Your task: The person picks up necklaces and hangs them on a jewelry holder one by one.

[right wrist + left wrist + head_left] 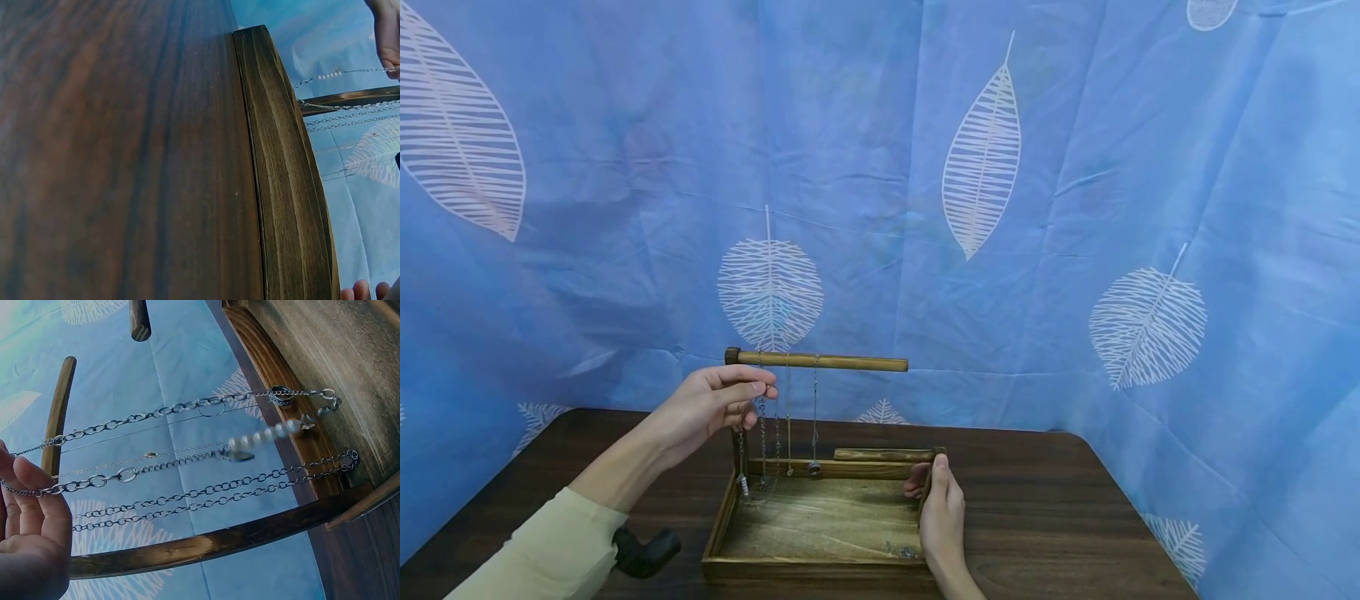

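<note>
A wooden jewelry stand has a tray base and a tall bar with several necklaces over it. My left hand is at the bar's left end, pinching a silver chain necklace between thumb and fingers. In the left wrist view this chain hangs in a long loop with a row of pearls near its low end. Another chain necklace hangs beside it, on the bar. My right hand grips the stand's right side, thumb near the top of the short post and fingers inside.
A lower wooden bar sits at the right of the stand. A dark round pendant hangs near the tray's back edge. Small silver jewelry lies in the tray's front right corner. The stand is on a dark wooden table before a blue leaf-print curtain.
</note>
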Tool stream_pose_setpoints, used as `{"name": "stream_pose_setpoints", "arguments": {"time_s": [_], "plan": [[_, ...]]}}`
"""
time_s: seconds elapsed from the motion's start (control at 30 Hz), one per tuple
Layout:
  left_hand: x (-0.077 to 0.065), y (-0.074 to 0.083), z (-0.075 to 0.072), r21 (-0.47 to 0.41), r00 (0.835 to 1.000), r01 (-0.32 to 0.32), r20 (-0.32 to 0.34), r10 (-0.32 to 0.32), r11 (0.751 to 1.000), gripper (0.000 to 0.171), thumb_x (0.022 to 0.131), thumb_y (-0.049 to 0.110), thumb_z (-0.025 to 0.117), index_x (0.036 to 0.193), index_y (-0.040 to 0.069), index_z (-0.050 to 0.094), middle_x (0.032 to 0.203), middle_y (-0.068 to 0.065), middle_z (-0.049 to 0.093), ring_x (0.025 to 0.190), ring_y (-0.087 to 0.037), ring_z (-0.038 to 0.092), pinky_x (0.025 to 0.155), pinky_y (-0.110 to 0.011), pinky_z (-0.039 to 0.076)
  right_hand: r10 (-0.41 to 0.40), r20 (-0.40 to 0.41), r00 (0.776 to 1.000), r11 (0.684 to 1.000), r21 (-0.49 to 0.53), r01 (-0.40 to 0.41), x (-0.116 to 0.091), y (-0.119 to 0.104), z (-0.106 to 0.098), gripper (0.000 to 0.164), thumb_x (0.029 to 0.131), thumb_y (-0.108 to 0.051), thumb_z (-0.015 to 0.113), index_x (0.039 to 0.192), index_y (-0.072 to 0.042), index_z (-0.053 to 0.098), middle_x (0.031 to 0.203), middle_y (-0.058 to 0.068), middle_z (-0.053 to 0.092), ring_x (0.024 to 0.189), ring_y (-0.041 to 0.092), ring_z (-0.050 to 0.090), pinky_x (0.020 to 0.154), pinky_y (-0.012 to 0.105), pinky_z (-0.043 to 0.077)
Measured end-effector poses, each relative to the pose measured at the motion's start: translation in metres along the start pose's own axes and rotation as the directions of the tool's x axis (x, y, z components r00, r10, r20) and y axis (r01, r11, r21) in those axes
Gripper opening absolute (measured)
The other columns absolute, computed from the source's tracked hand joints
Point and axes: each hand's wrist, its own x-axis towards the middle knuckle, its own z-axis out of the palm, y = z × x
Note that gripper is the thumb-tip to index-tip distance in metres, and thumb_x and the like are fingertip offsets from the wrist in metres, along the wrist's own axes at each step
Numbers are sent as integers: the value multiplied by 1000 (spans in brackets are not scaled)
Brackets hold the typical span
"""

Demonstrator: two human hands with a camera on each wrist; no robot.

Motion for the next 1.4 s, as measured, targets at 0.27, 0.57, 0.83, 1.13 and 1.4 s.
{"name": "stream_pose_setpoints", "arguments": {"time_s": [0.27,0.57,0.83,1.13,1.4], "plan": [[6,-2,1,19,1000,-1,-8,1,1000,31,102,20,63,128,4,66,114,-10,68,74,-17,61,72,-33,55,-2,-3,1000,1000,-11,2,1,-1,0,64,111,-47,26,100,2,66,82,15,63,76,28,63,75,41,56],[16,-5,8,27,1000,-3,-5,3,1000,32,101,19,64,128,2,65,116,-14,69,73,-18,60,73,-35,56,-9,8,1000,1000,-15,9,1,1,-1,67,111,-46,25,105,7,64,84,15,62,78,28,62,76,40,55],[28,-3,20,45,1000,-12,17,11,999,31,101,19,64,127,2,66,119,-18,66,73,-19,60,71,-34,55,-10,5,1000,1000,-9,10,1,1,-2,66,111,-46,26,103,6,65,84,16,63,78,29,63,75,40,55],[41,0,35,86,997,-42,67,36,995,32,102,17,62,130,1,64,120,-15,67,77,-23,62,73,-37,55,-12,4,1000,1000,8,12,0,0,-2,63,111,-45,27,101,4,66,84,16,63,77,27,63,76,42,56],[52,3,50,96,993,-56,106,46,994,32,101,18,64,128,2,65,121,-18,66,74,-21,64,72,-37,53,-11,-5,1000,1000,4,11,0,1,0,62,111,-44,26,100,2,66,83,16,63,76,27,63,76,43,56]]}}
